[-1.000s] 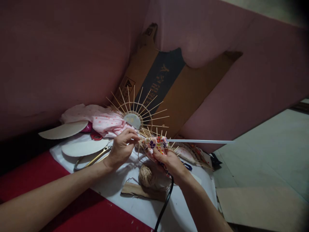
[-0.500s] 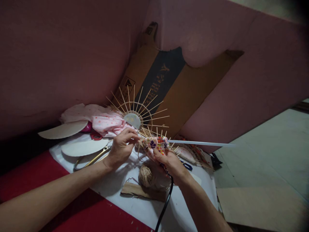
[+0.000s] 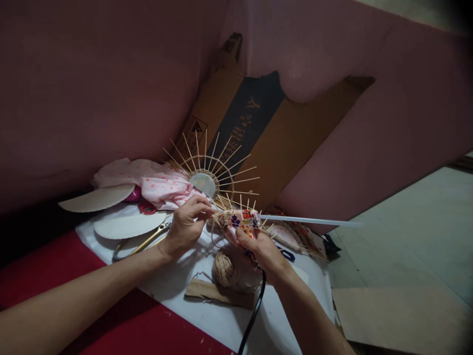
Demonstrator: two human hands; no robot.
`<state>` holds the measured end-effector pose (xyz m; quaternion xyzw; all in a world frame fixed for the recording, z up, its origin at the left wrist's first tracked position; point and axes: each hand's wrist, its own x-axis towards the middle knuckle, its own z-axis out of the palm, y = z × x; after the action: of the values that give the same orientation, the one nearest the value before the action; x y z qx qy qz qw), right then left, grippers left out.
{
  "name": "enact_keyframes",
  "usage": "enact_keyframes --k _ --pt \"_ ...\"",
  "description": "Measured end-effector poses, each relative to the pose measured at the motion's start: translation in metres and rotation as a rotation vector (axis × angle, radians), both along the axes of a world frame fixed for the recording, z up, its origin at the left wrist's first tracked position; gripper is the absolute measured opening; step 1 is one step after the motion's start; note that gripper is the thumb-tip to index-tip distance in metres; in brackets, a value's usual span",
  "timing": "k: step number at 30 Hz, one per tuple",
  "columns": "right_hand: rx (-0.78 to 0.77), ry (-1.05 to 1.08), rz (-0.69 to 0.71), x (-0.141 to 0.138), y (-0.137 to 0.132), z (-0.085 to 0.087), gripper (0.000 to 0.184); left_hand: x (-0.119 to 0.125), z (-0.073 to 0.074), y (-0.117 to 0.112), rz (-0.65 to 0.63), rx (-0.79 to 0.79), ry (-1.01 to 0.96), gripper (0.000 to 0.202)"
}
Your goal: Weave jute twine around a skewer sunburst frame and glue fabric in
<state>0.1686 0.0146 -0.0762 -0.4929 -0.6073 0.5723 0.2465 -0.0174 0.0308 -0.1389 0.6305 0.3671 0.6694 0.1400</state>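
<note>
My right hand (image 3: pixel 264 246) is wrapped round a flower-patterned glue gun (image 3: pixel 236 219), its front end toward my left fingertips. A long whitish glue stick (image 3: pixel 314 220) sticks out of its back to the right, and a black cord (image 3: pixel 254 315) hangs from its handle. My left hand (image 3: pixel 189 224) is closed in a pinch at the gun's front end, on a strand of twine that loops down beside it; the exact contact is hidden. Behind the gun, short thin sticks poke out from a piece mostly covered. A ball of twine (image 3: pixel 223 268) lies below my hands.
A mirror (image 3: pixel 203 184) ringed with radiating sticks leans against cardboard (image 3: pixel 295 143). Left are pink spotted cloth (image 3: pixel 162 187), white discs (image 3: pixel 127 226), and gold-handled scissors (image 3: pixel 148 239). A cardboard strip (image 3: pixel 218 293) lies near the twine ball. Pink walls stand behind; tiled floor (image 3: pixel 399 236) lies right.
The glue gun and its stick have shifted very slightly to the right. Both hands otherwise keep their places and grips.
</note>
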Motion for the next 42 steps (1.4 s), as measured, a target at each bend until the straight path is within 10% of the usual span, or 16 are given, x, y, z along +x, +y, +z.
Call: enact_keyframes --k 28,34,42 --pt "0.050 0.450 -0.244 0.007 -0.005 -0.011 0.049 -0.001 0.000 0.003 0.015 -0.020 -0.006 0.017" --pt "0.261 0.132 -0.555 0.057 -0.030 -0.029 0.042 -0.004 -0.002 0.006 -0.002 -0.038 -0.010 0.016" --pt "0.435 -0.396 -0.617 0.138 -0.092 -0.054 0.032 -0.004 0.002 0.008 0.069 -0.022 0.055 0.010"
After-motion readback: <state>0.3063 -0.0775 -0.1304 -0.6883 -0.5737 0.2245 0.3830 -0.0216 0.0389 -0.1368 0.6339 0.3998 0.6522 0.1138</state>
